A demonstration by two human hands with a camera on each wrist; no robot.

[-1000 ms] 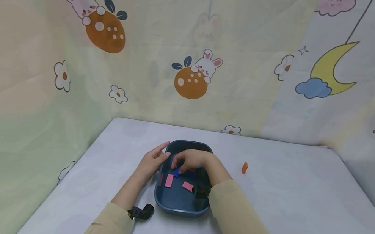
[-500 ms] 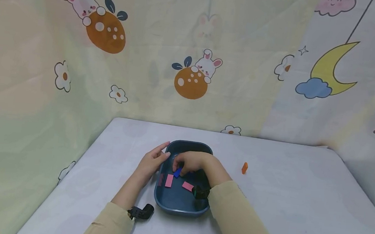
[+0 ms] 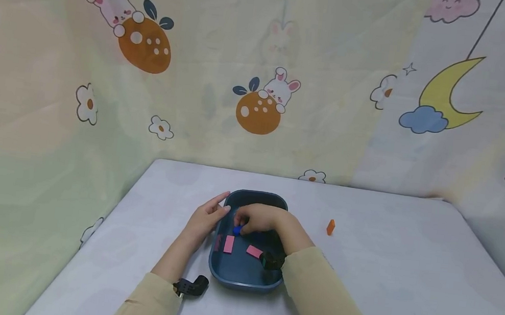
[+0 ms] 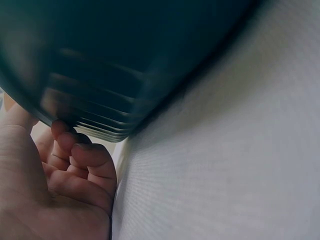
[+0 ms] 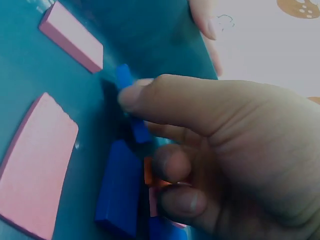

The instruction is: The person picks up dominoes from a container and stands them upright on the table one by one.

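A dark blue-green plastic bin [image 3: 240, 277] stands on the white table. My left hand [image 3: 203, 220] holds its left rim, thumb over the edge and fingers curled against the outside wall [image 4: 85, 180]. Inside the bin, my right hand [image 3: 259, 219] pinches a small blue block [image 5: 123, 75] between thumb and index finger, tilted above the floor. Below it lies another blue block [image 5: 117, 190]. Two pink blocks [image 3: 228, 244] [image 5: 40, 165] lie nearer the front. Orange [image 5: 148, 171], pink and blue pieces show partly behind the right hand's curled fingers; whether those touch them I cannot tell.
An orange block [image 3: 330, 227] stands on the table [image 3: 406, 276] to the right of the bin. Behind the table hangs a printed cloth [image 3: 197, 69] with rabbits, flowers and a moon.
The blue block at my right fingertips has turned and shows a smaller face. The right hand has barely shifted; the left keeps its place on the bin. The head view has tipped slightly.
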